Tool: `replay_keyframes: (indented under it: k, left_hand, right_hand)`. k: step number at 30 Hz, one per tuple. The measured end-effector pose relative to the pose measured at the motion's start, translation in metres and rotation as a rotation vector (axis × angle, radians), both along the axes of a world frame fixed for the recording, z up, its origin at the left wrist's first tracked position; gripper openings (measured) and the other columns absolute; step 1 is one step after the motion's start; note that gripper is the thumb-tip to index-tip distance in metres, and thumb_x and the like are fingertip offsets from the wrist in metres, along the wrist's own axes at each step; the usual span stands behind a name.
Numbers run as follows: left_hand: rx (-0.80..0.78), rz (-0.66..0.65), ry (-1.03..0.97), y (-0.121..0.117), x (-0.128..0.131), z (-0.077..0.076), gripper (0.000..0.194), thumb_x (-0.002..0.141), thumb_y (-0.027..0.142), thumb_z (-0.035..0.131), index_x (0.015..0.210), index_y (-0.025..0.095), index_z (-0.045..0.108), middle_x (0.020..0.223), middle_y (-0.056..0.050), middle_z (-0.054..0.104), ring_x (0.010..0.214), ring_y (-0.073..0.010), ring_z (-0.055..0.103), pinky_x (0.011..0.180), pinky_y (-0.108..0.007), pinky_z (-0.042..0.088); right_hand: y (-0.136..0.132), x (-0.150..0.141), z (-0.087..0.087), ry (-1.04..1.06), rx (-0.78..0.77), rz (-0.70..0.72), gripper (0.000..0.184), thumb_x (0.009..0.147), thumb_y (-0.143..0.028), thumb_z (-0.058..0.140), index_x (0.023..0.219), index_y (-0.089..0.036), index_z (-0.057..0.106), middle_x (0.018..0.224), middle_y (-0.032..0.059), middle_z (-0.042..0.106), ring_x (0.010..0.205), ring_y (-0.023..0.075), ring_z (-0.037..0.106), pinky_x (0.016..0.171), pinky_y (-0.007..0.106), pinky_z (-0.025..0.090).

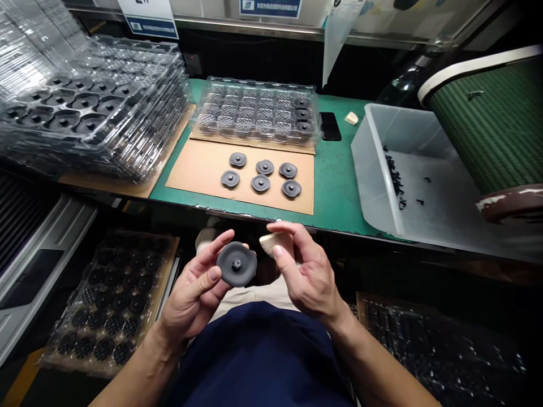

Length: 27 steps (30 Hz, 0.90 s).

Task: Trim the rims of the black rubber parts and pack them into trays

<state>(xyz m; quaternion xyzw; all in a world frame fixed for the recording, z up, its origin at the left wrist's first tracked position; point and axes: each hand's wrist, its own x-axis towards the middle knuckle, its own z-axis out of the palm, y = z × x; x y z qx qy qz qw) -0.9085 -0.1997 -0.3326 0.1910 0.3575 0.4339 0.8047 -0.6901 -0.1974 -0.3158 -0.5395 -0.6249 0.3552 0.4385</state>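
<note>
My left hand [197, 288] grips a dark grey round plastic part [238, 274] by its edge, its raised centre stub facing up toward me. Close by on the right, my right hand [311, 271] pinches a cream-coloured pad [275, 243] between thumb and fingers, apart from the part. Both hands are above my lap, just before the table's front edge. Beyond them, several similar grey parts [260, 182] lie in two rows on a cardboard sheet [195, 169]. Behind the sheet, a clear blister tray [254, 133] holds a few such parts in its right-hand column.
Tall stacked trays [139, 130] of grey parts stand at the left. A phone [331, 126] and a second cream pad [351, 118] lie right of the tray. A translucent bin [377, 186] with small black pieces sits beside a green conveyor belt [492, 118]. Filled trays [114, 305] lie below, left.
</note>
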Motion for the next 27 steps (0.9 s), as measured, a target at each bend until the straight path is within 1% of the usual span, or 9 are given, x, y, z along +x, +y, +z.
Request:
replay_keyframes:
  k: [2, 4, 7, 9, 13, 18, 22, 24, 27]
  left_hand:
    - [0.014, 0.043, 0.035, 0.003, 0.004, 0.001, 0.052, 0.09, 0.024, 0.075, 0.141, 0.026, 0.065, 0.136, -0.013, 0.07, 0.13, -0.0287, 0.065, 0.109, -0.033, 0.055]
    - [0.025, 0.08, 0.1, 0.006, 0.01, 0.0, 0.041, 0.091, 0.022, 0.075, 0.132, 0.023, 0.071, 0.124, -0.012, 0.075, 0.121, -0.0276, 0.07, 0.103, -0.032, 0.058]
    - [0.038, 0.136, 0.207, 0.009, 0.021, -0.003, 0.025, 0.088, 0.023, 0.078, 0.113, 0.02, 0.078, 0.103, -0.009, 0.079, 0.103, -0.0241, 0.076, 0.091, -0.03, 0.062]
    - [0.041, 0.149, 0.265, 0.01, 0.026, -0.004, 0.022, 0.086, 0.024, 0.081, 0.108, 0.018, 0.079, 0.101, -0.01, 0.08, 0.098, -0.0221, 0.076, 0.091, -0.029, 0.062]
    - [0.042, 0.071, 0.276, 0.01, 0.027, -0.002, 0.035, 0.09, 0.026, 0.077, 0.124, 0.016, 0.075, 0.115, -0.015, 0.079, 0.11, -0.0249, 0.075, 0.102, -0.032, 0.058]
    - [0.155, -0.079, 0.194, 0.003, 0.021, 0.003, 0.057, 0.095, 0.021, 0.071, 0.15, 0.028, 0.056, 0.146, -0.012, 0.065, 0.139, -0.0269, 0.058, 0.117, -0.035, 0.049]
    - [0.252, -0.095, 0.319, -0.004, 0.024, 0.002, 0.067, 0.091, 0.021, 0.078, 0.151, 0.034, 0.052, 0.142, -0.008, 0.067, 0.135, -0.0232, 0.061, 0.113, -0.03, 0.051]
    - [0.249, -0.051, 0.38, -0.007, 0.027, 0.0, 0.054, 0.088, 0.022, 0.081, 0.139, 0.031, 0.062, 0.126, -0.006, 0.074, 0.124, -0.0225, 0.068, 0.106, -0.029, 0.056]
    - [0.249, 0.009, 0.408, -0.008, 0.031, -0.002, 0.034, 0.086, 0.023, 0.084, 0.117, 0.027, 0.07, 0.107, -0.003, 0.076, 0.112, -0.0219, 0.073, 0.101, -0.031, 0.058]
  right_hand:
    - [-0.008, -0.003, -0.009, 0.069, -0.208, 0.077, 0.02, 0.106, -0.034, 0.051, 0.106, -0.02, 0.066, 0.077, -0.0019, 0.061, 0.065, 0.0114, 0.052, 0.063, 0.025, 0.042]
    - [-0.017, -0.01, -0.019, 0.132, -0.326, 0.183, 0.031, 0.107, -0.041, 0.051, 0.089, -0.018, 0.063, 0.073, -0.0018, 0.058, 0.065, 0.0108, 0.05, 0.062, 0.025, 0.04]
    - [-0.027, -0.023, -0.031, 0.174, -0.298, 0.211, 0.036, 0.107, -0.04, 0.05, 0.079, -0.018, 0.055, 0.073, -0.0024, 0.052, 0.066, 0.01, 0.044, 0.064, 0.025, 0.036]
    - [-0.031, -0.028, -0.035, 0.175, -0.254, 0.183, 0.038, 0.108, -0.038, 0.049, 0.075, -0.019, 0.048, 0.072, -0.0034, 0.045, 0.065, 0.0098, 0.039, 0.064, 0.026, 0.034]
    - [-0.032, -0.028, -0.036, 0.253, -0.289, 0.132, 0.042, 0.108, -0.042, 0.049, 0.073, -0.02, 0.042, 0.07, -0.0044, 0.038, 0.063, 0.0099, 0.033, 0.06, 0.027, 0.03]
    - [-0.03, -0.02, -0.034, 0.4, -0.419, 0.115, 0.045, 0.107, -0.053, 0.048, 0.078, -0.019, 0.047, 0.071, -0.0047, 0.035, 0.064, 0.0102, 0.029, 0.056, 0.027, 0.026]
    - [-0.032, -0.019, -0.032, 0.354, -0.352, 0.161, 0.044, 0.109, -0.051, 0.043, 0.08, -0.019, 0.05, 0.072, -0.0038, 0.04, 0.064, 0.01, 0.034, 0.058, 0.027, 0.029]
    - [-0.032, -0.02, -0.03, 0.292, -0.253, 0.214, 0.044, 0.11, -0.047, 0.041, 0.08, -0.018, 0.053, 0.076, -0.0019, 0.046, 0.067, 0.0109, 0.041, 0.062, 0.027, 0.033]
    - [-0.033, -0.021, -0.027, 0.205, -0.166, 0.241, 0.041, 0.108, -0.041, 0.049, 0.074, -0.018, 0.048, 0.071, -0.0029, 0.044, 0.064, 0.0101, 0.041, 0.061, 0.027, 0.032]
